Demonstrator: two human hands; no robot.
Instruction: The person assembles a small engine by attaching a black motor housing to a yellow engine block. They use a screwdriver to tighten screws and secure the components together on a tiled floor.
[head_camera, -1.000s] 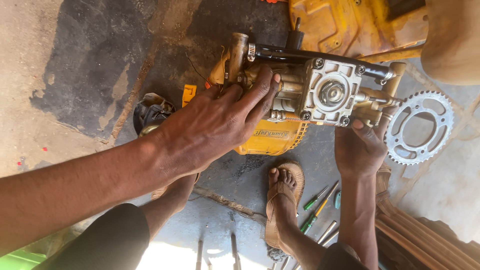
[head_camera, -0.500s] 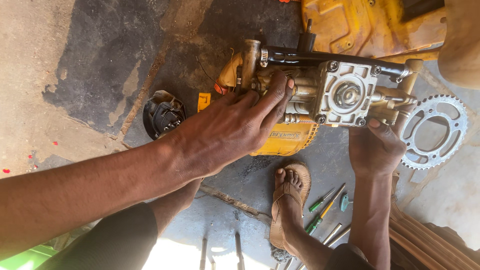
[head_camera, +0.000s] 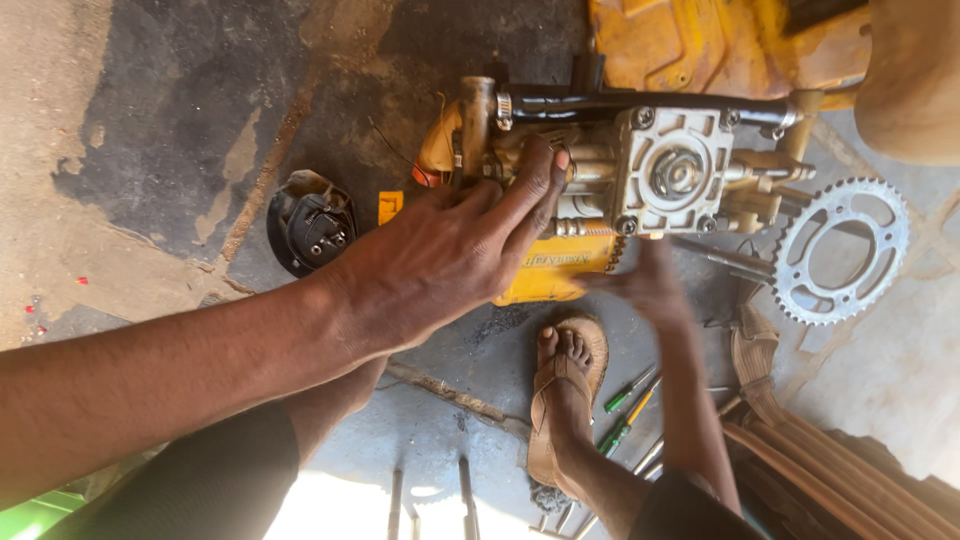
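L hand (head_camera: 450, 250) on engine (head_camera: 640, 170), R hand (head_camera: 640, 285) below

Daylight fills the head view, soft and even over most of the ground; a strip at the bottom edge is blown out to near white; the pale concrete at the right also runs bright. The left hand (head_camera: 440, 260) is sharp, with a mild sheen on its knuckles; the right hand (head_camera: 645, 285) is smeared by motion blur, its fingers indistinct. The metal housing (head_camera: 675, 170) shows crisp detail and small highlights; the near forearm at the lower left looks large and slightly soft.
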